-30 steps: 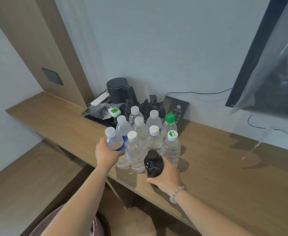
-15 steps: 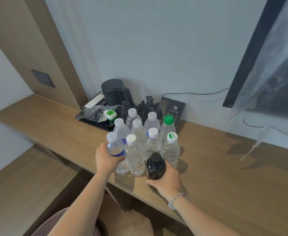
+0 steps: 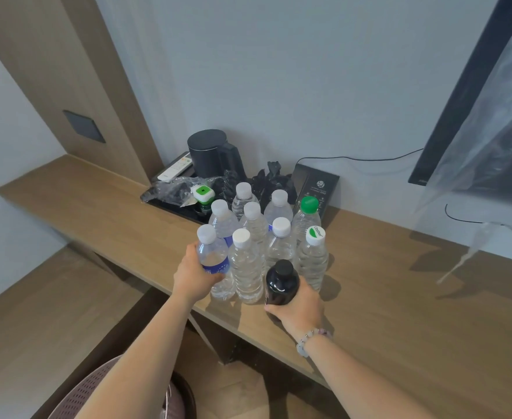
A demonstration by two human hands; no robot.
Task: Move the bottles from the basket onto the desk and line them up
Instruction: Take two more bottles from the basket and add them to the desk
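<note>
Bottles point(image 3: 254, 234) are standing close together on the desk point(image 3: 399, 297), near its front edge. Your left hand point(image 3: 192, 276) is wrapping around the blue-label bottle point(image 3: 213, 261) at the front left. Your right hand point(image 3: 301, 306) is gripping the dark bottle point(image 3: 282, 282) beside them. A black kettle point(image 3: 209, 152) is sitting behind, by the wall.

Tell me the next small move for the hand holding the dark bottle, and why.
Likely ease the dark bottle away from the person, into the gap between the clear bottle and the green-and-white-capped bottle, then let go. The right hand grips it nearer the front edge of the desk than that row, so it stands out of line. The left hand grips the blue-label bottle.
</note>
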